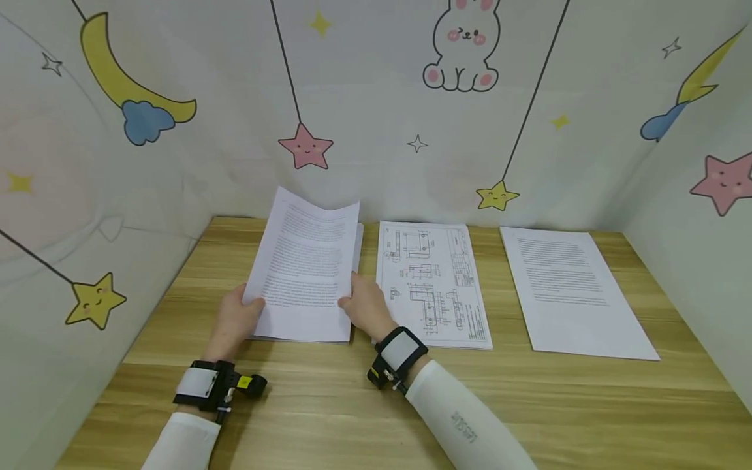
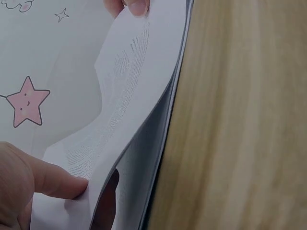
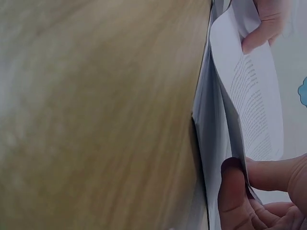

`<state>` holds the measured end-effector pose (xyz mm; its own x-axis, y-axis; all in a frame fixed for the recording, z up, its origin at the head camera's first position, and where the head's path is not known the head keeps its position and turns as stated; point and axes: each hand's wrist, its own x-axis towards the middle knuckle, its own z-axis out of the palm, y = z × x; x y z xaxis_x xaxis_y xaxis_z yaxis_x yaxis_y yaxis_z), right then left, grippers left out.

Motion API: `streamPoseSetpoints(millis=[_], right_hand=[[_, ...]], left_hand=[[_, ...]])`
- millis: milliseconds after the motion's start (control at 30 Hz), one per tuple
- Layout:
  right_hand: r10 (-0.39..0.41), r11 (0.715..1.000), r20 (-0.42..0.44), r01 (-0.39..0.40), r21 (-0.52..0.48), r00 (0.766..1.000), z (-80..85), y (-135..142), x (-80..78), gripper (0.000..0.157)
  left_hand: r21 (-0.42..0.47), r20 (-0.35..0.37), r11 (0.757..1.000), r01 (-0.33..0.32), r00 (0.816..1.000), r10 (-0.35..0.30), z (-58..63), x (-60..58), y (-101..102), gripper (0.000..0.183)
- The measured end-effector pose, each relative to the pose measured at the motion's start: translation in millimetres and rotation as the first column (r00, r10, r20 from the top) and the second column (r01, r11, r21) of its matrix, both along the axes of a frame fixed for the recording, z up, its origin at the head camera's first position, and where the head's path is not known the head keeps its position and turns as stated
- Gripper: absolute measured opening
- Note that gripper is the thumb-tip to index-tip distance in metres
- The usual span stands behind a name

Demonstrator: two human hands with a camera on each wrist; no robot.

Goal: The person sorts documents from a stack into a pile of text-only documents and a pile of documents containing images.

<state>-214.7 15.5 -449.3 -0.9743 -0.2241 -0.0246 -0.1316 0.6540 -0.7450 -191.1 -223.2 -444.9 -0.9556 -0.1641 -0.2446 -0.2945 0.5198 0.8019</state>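
Note:
A printed sheaf of paper [image 1: 305, 261] is held by both hands over the left part of the table, bowed and raised above more sheets. My left hand [image 1: 234, 320] pinches its left edge, thumb on top and fingers beneath. On the right edge, my right hand [image 1: 369, 305] pinches it the same way; the right wrist view shows that thumb and fingers [image 3: 232, 191] on either side of the paper. Beneath the raised sheaf lies a lower paper stack [image 3: 211, 139], mostly hidden from the head view.
Right of the held paper lies a stack of technical drawings [image 1: 435, 287], close by the right hand. Farther right is a stack of printed text pages [image 1: 572, 294]. The wooden table [image 1: 329, 405] meets a patterned curtain [image 1: 376, 117] behind and at both sides.

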Motion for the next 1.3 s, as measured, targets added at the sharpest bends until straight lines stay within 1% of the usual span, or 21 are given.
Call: streamPoseSetpoints(millis=[67,200,333,467,567,633,700,767,933,1000,1167,1300], right_hand=[[-0.001,0.999,-0.02,0.002,0.049,1.0,-0.5,-1.5,-0.3,0.044],[-0.009,0.994,-0.013,0.011,0.111,1.0,-0.3,-3.9,-0.6,0.056],[-0.003,0.988,0.005,0.002,0.158,1.0,1.5,-4.8,-0.2,0.06],[0.001,0.977,0.016,-0.004,0.213,1.0,4.6,-3.7,0.0,0.058],[-0.005,0.971,0.041,-0.005,0.238,0.999,6.7,-2.4,-0.2,0.046],[-0.008,0.968,0.061,-0.007,0.249,0.998,7.2,-1.9,-0.6,0.037],[-0.011,0.965,0.077,-0.009,0.261,0.997,7.3,-1.7,-1.0,0.03],[-0.008,0.962,0.086,-0.016,0.271,0.996,7.1,-1.4,-1.8,0.027],[-0.001,0.954,0.092,-0.027,0.298,0.996,6.4,0.0,-2.2,0.027],[0.001,0.952,0.088,-0.028,0.305,0.996,6.1,0.7,-1.9,0.028],[0.016,0.952,0.074,-0.038,0.305,0.997,5.6,2.3,-0.7,0.028],[0.023,0.953,0.073,-0.044,0.301,0.997,5.6,2.8,0.3,0.028]], left_hand=[[-0.028,-0.001,1.0,0.008,1.0,-0.008,-0.4,-0.9,-0.5,0.058],[-0.092,0.001,0.995,0.033,0.999,-0.033,1.1,-2.2,-1.6,0.058],[-0.155,0.0,0.986,0.053,0.999,-0.054,1.9,-2.9,-2.8,0.058],[-0.186,0.005,0.981,0.058,0.998,-0.058,-0.7,-2.8,-4.1,0.058],[-0.203,0.018,0.978,0.054,0.999,-0.052,-2.7,-3.3,-5.1,0.058],[-0.232,0.025,0.971,0.055,0.998,-0.051,-3.0,-3.7,-5.0,0.058],[-0.274,0.028,0.96,0.058,0.998,-0.052,-2.3,-4.0,-3.9,0.058],[-0.333,0.023,0.941,0.064,0.998,-0.059,-1.3,-4.0,-2.9,0.059],[-0.467,-0.004,0.883,0.055,0.998,-0.064,2.2,-3.9,-0.4,0.062],[-0.496,-0.012,0.867,0.05,0.998,-0.064,2.8,-4.0,0.2,0.063],[-0.533,-0.019,0.845,0.05,0.997,-0.071,2.4,-3.4,-0.2,0.06],[-0.538,-0.022,0.842,0.051,0.997,-0.075,2.2,-2.8,-0.8,0.057]])
